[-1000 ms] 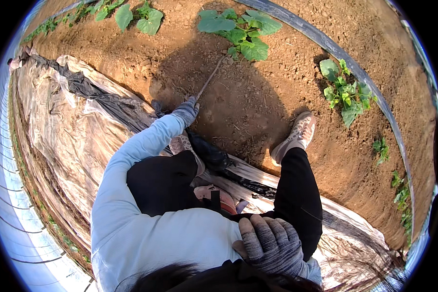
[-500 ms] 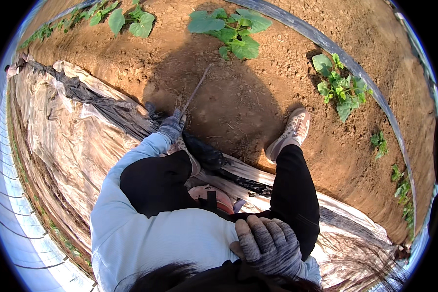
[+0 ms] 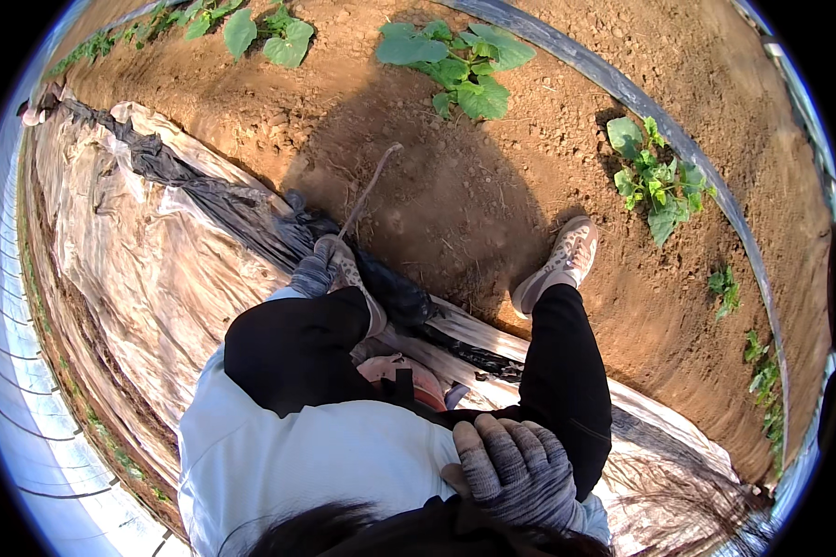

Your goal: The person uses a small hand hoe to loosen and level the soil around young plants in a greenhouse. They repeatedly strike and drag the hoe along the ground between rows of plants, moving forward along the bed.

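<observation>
My left hand (image 3: 318,266), in a grey knitted glove, is closed round the lower end of a thin, pale stick (image 3: 368,190) beside my left shoe (image 3: 350,274). The stick slants up and away over bare soil, its far tip slightly bent; whether that tip touches the ground I cannot tell. My right hand (image 3: 515,467), gloved alike with paler fingertips, lies over my right thigh, fingers extended side by side and holding nothing visible. Beyond the stick a broad-leaved green seedling (image 3: 460,60) grows from the soil.
Crumpled pale plastic sheeting (image 3: 149,288) with a black film strip (image 3: 223,200) along its edge runs under me. A reddish round object (image 3: 409,376) shows between my legs. A dark hose (image 3: 613,79) curves past another leafy plant (image 3: 658,181) at right; more plants (image 3: 269,37) grow far left.
My left hand has drawn back a little toward my left knee, bringing the stick nearer to me. The view has shifted slightly. My right hand stays where it was.
</observation>
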### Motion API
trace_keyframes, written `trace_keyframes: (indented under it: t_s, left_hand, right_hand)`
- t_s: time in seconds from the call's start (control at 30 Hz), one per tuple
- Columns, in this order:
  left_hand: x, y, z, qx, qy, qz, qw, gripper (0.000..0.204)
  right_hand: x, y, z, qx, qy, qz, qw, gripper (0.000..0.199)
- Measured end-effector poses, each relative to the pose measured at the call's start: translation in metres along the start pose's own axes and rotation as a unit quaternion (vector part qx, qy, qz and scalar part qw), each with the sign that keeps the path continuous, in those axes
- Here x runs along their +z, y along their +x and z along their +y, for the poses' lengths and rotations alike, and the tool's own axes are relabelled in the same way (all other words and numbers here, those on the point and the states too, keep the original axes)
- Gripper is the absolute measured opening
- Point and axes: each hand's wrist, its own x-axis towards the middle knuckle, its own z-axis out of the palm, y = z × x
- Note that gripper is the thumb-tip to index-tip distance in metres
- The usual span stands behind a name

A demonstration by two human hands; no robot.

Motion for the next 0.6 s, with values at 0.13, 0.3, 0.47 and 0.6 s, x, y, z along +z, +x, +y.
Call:
trace_keyframes:
  t_s: [0.13, 0.3, 0.47, 0.6]
  left_hand:
    - [-0.024, 0.04, 0.019, 0.013, 0.023, 0.038, 0.999, 0.044]
    - [-0.077, 0.114, 0.064, -0.027, -0.012, 0.027, 0.999, 0.045]
    - [-0.049, 0.158, 0.034, 0.009, 0.041, -0.02, 0.999, 0.055]
    - [-0.043, 0.13, 0.002, -0.002, 0.039, -0.011, 0.999, 0.051]
  right_hand:
    - [-0.001, 0.006, -0.002, 0.007, -0.005, -0.007, 1.0, 0.036]
    - [-0.001, 0.013, -0.002, 0.006, -0.003, -0.022, 1.0, 0.034]
    - [-0.001, 0.02, -0.001, 0.015, -0.014, -0.037, 0.999, 0.036]
    - [0.0, 0.023, 0.001, -0.008, -0.03, -0.024, 0.999, 0.039]
